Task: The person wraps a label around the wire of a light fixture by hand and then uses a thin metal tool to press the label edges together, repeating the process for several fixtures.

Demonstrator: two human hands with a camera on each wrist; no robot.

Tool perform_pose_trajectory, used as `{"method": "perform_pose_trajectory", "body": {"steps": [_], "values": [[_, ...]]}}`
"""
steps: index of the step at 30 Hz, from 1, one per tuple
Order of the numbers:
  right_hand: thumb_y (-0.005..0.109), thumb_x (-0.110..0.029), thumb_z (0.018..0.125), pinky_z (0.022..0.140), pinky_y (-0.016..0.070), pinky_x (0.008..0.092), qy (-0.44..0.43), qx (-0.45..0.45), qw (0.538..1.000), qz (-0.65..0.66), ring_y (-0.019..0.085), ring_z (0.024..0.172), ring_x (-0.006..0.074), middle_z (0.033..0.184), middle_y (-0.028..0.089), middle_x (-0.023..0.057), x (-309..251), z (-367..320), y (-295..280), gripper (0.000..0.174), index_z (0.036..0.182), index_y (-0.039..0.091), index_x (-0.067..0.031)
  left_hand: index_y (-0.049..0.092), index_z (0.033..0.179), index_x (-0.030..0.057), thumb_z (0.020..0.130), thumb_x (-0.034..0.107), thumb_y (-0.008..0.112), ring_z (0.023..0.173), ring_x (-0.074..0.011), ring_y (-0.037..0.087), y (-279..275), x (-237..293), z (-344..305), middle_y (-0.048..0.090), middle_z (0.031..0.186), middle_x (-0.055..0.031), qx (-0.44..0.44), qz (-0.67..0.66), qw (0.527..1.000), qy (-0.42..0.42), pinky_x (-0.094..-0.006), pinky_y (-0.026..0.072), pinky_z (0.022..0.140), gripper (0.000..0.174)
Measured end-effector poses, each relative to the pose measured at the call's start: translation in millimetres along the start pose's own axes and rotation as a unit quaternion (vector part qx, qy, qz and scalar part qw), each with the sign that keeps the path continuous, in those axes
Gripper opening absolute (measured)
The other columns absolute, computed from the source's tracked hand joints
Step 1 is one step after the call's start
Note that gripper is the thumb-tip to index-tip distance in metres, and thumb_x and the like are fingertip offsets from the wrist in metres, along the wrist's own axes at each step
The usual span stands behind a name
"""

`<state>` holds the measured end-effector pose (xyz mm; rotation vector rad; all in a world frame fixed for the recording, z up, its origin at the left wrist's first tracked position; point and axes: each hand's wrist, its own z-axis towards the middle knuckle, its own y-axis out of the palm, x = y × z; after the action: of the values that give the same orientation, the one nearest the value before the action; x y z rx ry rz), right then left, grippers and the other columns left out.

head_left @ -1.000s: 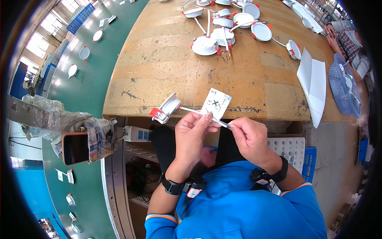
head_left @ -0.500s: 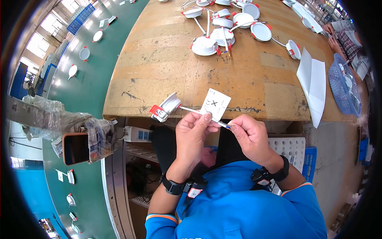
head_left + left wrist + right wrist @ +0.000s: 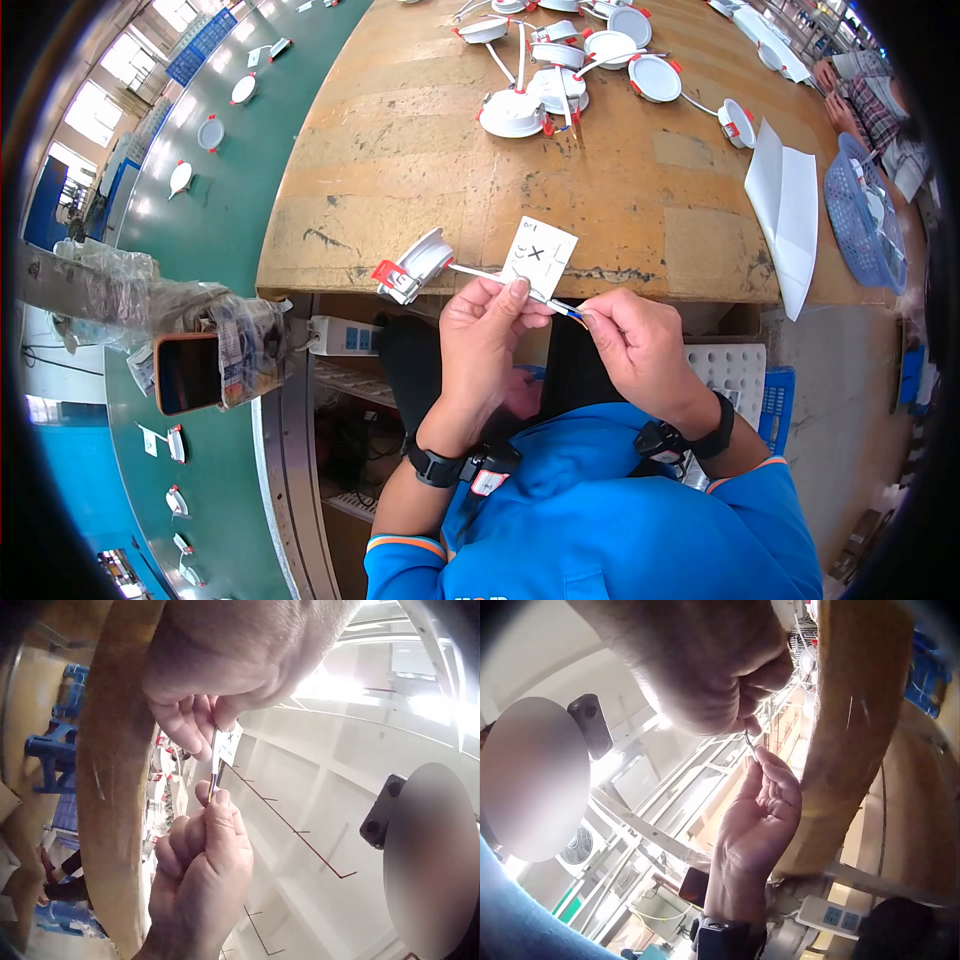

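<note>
Between its thumb and fingers my left hand (image 3: 482, 325) holds a white cable (image 3: 480, 272) together with a white card (image 3: 541, 252) that bears black handwriting. The cable runs left to a white round downlight (image 3: 428, 255) with red clips, at the table's front edge. My right hand (image 3: 638, 345) pinches the thin wires at the cable's other end; a short blue wire (image 3: 574, 313) shows between the hands. In the left wrist view the coloured wires (image 3: 213, 784) lead from the white sheath to the thumb and forefinger of my right hand (image 3: 202, 859). Their tips are hidden there.
Several downlights (image 3: 515, 115) lie heaped at the back of the wooden table (image 3: 400, 180). A folded white sheet (image 3: 785, 215) and a blue basket (image 3: 868, 220) are at the right, near another person. A phone (image 3: 188, 373) on a wrapped arm stands left, beside a green conveyor (image 3: 215, 255) carrying lamps.
My right hand has shifted slightly right, and more of the blue wire shows between the hands. The left hand keeps its hold on the cable and card, which have moved only a little.
</note>
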<state>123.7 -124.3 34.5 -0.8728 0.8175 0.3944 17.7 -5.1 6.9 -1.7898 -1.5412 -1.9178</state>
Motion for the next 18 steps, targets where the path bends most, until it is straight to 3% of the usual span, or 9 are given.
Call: {"method": "perform_pose_trajectory", "body": {"steps": [18], "values": [[0.061,-0.002,0.075,0.049,0.0431,0.0352,-0.057,0.012,0.996,-0.071,0.056,0.056,0.0270,0.061,0.053,0.0110,1.1,2.1,3.5,0.008,0.079,0.054,-0.0048,0.057,0.086,-0.0005,0.086,0.010,0.057,0.066,-0.0139,0.060,-0.6,-4.1,0.4,0.062,0.075,-0.0090,-0.005,0.012,1.000,0.012,-0.0240,0.0501,0.061,0.010]]}}
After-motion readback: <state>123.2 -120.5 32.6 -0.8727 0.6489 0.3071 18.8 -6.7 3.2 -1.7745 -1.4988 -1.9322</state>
